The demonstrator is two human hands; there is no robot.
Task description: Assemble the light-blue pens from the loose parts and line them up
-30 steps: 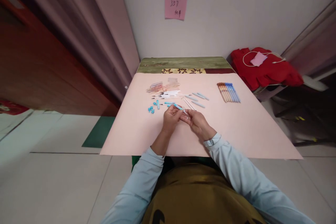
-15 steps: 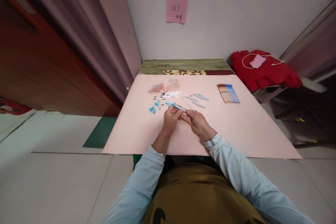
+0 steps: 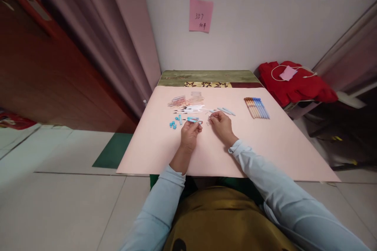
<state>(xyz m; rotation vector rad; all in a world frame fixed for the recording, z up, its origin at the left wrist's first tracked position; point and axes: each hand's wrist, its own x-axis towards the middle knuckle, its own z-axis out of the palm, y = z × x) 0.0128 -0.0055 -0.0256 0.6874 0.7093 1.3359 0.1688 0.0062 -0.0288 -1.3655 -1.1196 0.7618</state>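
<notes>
My left hand is closed around a light-blue pen barrel, its fingertips pinching it near the middle of the table. My right hand is lowered to the tabletop on the right, fingers drawn together beside some tiny, spring-like pieces. Whatever lies between those fingertips is too small to make out. Left of my left hand are several small bright-blue pen parts. White pen refills with dark tips lie just beyond it. Pale-blue pen barrels rest behind my right hand, which partly hides that area.
A row of brown-topped and blue-topped pens lies to the right on the pink table cover. Clear and brownish pen parts are heaped at the back left. Beyond the table's right side are a red cloth and a white cable.
My hands have separated. The right one has left the blue barrel and moved right, down to the small pieces; the left keeps the barrel. The camera view has tilted slightly upward.
</notes>
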